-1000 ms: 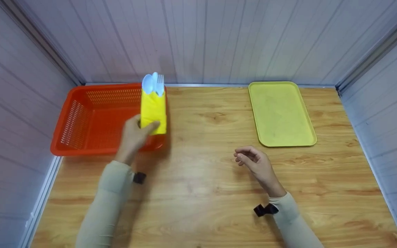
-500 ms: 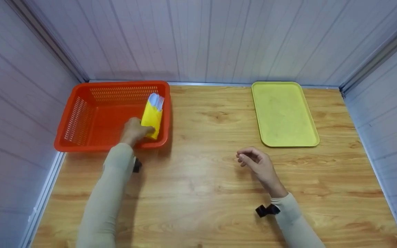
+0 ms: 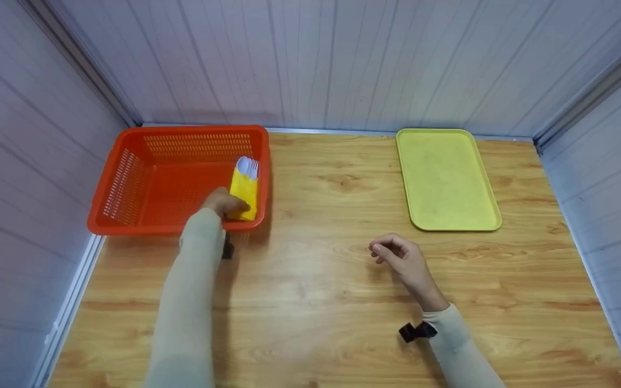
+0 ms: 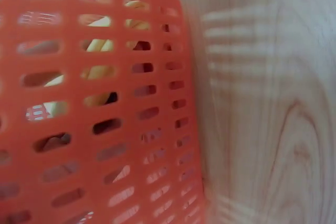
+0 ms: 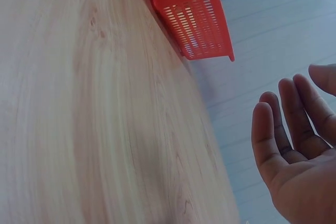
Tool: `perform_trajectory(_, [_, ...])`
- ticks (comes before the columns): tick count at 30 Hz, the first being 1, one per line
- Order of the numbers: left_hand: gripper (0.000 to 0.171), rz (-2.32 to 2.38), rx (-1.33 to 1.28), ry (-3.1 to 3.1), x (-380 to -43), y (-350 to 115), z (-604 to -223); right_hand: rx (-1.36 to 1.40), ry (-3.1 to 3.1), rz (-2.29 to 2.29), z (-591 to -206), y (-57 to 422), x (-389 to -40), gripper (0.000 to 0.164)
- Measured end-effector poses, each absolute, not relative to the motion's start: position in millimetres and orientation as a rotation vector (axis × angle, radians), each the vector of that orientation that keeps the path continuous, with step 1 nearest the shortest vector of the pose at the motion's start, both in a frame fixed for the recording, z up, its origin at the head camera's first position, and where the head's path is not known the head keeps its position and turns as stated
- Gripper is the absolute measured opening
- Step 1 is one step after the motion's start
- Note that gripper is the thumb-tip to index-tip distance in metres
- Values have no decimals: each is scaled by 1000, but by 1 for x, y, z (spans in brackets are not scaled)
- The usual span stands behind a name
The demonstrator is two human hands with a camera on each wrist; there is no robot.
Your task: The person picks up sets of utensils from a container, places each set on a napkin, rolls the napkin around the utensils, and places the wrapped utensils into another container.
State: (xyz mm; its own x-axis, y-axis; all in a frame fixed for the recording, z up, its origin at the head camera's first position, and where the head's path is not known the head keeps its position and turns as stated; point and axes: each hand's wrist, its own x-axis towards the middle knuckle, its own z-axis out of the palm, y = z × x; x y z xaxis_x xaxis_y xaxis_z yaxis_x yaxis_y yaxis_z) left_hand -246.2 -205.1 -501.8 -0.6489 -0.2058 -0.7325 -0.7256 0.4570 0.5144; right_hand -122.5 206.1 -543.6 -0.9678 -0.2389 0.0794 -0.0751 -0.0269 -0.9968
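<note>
Inside the orange-red basket, at its right end, lies a yellow cutlery pouch with a white spoon and fork showing at its far end. My left hand reaches over the near rim and holds the pouch's lower left part, thumb on top; its other fingers are hidden. In the left wrist view the slotted basket wall covers most of the hand and pouch. My right hand hovers with loosely bent fingers and holds nothing, as the right wrist view also shows.
A yellow tray lies on the wooden table at the back right, beyond my right hand. Pale panel walls enclose the table at the back and both sides; the basket stands close to the back wall.
My left hand has lowered the cutlery pouch from above the basket's right end down into it, and the pouch now lies there. The right hand has stayed nearly still.
</note>
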Motion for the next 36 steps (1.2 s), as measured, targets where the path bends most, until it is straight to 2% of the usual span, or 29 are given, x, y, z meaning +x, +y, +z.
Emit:
perform_trajectory(9, [72,1088,-721,2171,-250,-196,-499,-342,2113,-2141,-545,207,-121,17])
perform_trajectory(16, [61,887,-588,2366,-248,-191,-500,-358,2127,-2129,-547,209,-121,16])
perform_trajectory(21, [63,767,-518,2458,-248,-189,-500,-351,2146,-2117,-548,212,-120,17])
perform_trajectory(30, [66,910,-613,2346,-245,-190,-501,-334,2135,-2098,-549,211,-120,18])
perform_trajectory(36, [69,910,-581,2331,-242,-194,-499,-344,2141,-2095,-549,212,-121,18])
